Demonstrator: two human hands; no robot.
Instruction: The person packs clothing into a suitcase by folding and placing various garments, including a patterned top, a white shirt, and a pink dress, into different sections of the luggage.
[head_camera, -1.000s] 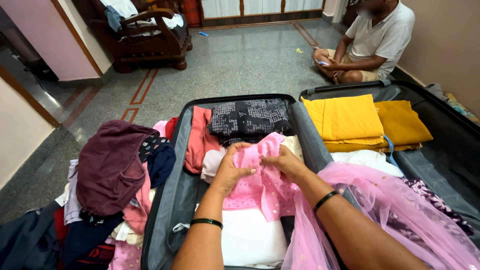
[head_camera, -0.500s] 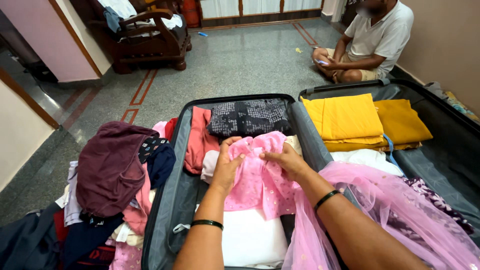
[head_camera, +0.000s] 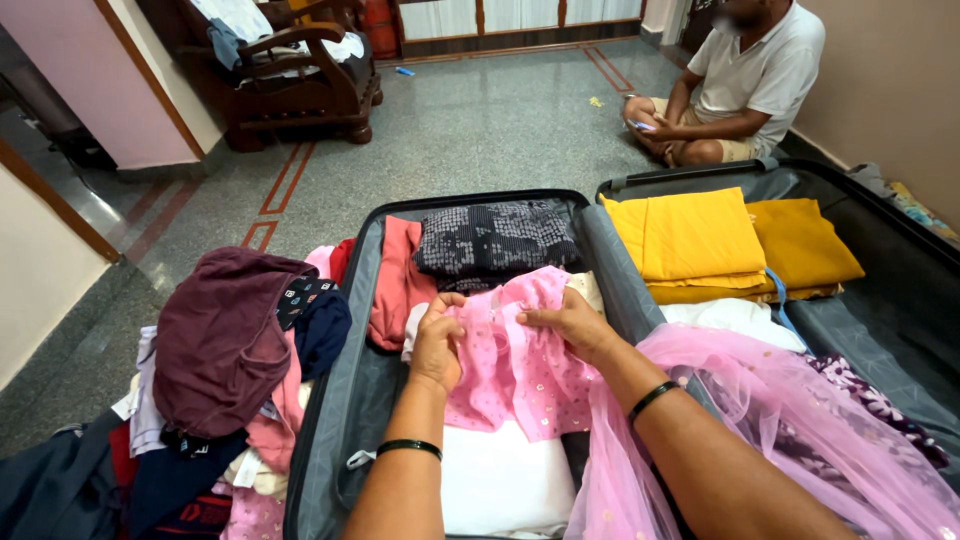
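Left hand (head_camera: 437, 343) and right hand (head_camera: 570, 322) both pinch a pink sequinned fabric garment (head_camera: 520, 365).
Fingers closed on its upper edge — it lies spread over folded white cloth (head_camera: 500, 478) inside the open grey hard-shell suitcase (head_camera: 350, 400), just below a folded black-and-white patterned cloth (head_camera: 497, 238).

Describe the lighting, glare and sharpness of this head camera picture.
Head view: even, soft indoor light with faint shadows; a pale sheen on the polished floor near the door; both hands, left hand and right hand, and the pink garment look sharp; straight edges bow slightly toward the frame borders, as a wide lens gives.
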